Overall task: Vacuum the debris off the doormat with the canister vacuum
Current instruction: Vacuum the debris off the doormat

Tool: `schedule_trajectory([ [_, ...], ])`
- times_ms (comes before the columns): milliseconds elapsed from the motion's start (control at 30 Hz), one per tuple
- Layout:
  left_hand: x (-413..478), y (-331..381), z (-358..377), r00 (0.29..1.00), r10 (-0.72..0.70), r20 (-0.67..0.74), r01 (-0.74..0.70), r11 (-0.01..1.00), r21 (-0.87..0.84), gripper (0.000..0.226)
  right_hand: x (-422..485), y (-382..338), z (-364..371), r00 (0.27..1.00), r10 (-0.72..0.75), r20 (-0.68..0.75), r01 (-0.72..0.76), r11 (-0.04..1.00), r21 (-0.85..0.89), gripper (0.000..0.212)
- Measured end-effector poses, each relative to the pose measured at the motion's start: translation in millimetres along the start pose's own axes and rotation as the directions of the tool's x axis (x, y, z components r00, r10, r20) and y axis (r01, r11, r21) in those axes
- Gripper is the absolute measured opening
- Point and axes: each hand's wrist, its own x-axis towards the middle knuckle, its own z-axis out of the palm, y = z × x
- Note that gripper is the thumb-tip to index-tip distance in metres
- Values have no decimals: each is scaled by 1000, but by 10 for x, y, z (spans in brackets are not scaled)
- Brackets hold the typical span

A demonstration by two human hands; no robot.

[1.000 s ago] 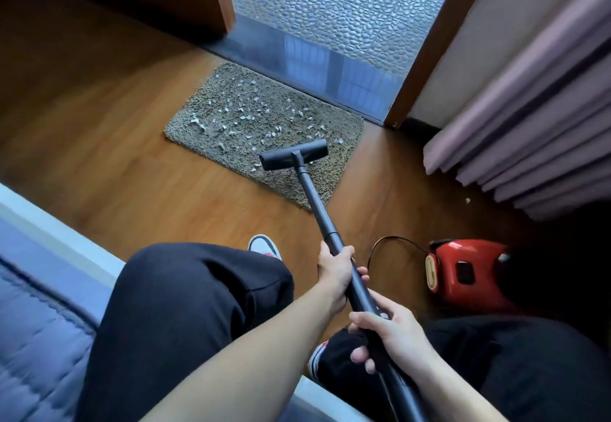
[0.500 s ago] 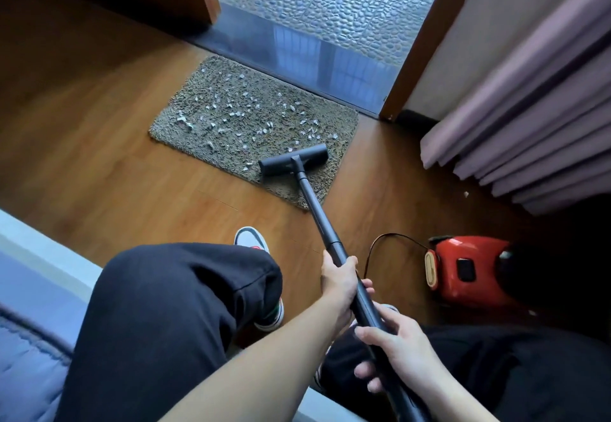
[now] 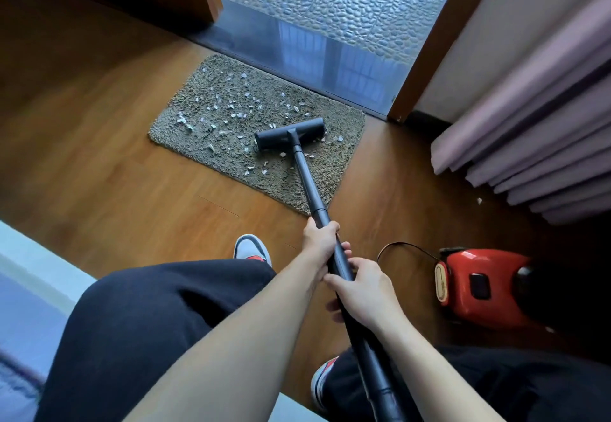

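Along the far left, a bed edge [image 3: 29, 256] borders the wooden floor. Next comes the doormat [image 3: 337, 144], lying against the door sill, with pale debris [image 3: 231, 114] scattered mostly over its left and middle. Compared with 1 second ago, the floor head [image 3: 290, 133] has been pushed from the mat's near edge up to its middle. It now sits flat among the scraps, with a few bits left behind it on the near side. That suggests a forward stroke is under way and most of the mat is still to be cleaned.

The wand [image 3: 307, 183] slopes back to 2 hands. The left hand [image 3: 320, 240] wraps it just below the collar, and the right hand [image 3: 362, 287] clasps it right behind, fingers curled round the tube. Further right, the red canister vacuum [image 3: 479, 286] rests on the floor, well apart from the mat, and 1 stray scrap [image 3: 479, 201] lies by the curtain [image 3: 529, 107].
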Motion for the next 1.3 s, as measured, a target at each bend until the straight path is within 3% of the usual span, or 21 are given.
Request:
schedule_trajectory([
  [167,217,128,-19,999,20,-27,-19,999,45,24,211,-82,74,1000,21,0,-21,992,121,12],
  [367,153,34,5,999,20,-29,-18,998,68,22,79,-23,32,999,43,12,-44,989,145,10],
  [933,-796,-678,-89,997,-77,-1,77,997,3,34,-875,547,-239,995,23,94,-25,999,29,9],
  [1133,-895,-729,-136,997,-76,-19,76,997,-25,42,-992,505,-241,996,14,89,-10,999,-42,4],
  [1300,-812,-610,-253,997,-72,-42,70,996,-55,35,-881,396,-107,995,-2,96,12,995,-99,6],
])
